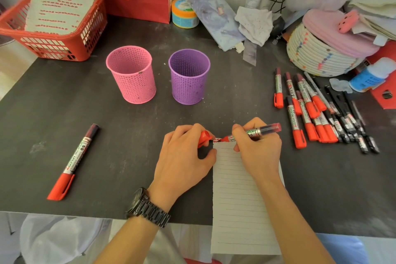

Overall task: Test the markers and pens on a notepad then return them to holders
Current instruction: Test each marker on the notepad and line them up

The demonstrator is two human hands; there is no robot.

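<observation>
At top of notepad, right hand grips red marker crosswise, tip pointing left at red cap held in left hand.

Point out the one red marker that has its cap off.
The marker gripped in the right hand, tip at the notepad; the lone marker and the piled markers wear caps.

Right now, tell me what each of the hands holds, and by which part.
The right hand grips the uncapped red marker around its barrel, toward the tip end. The left hand holds the marker's red cap in its curled fingers.
</observation>
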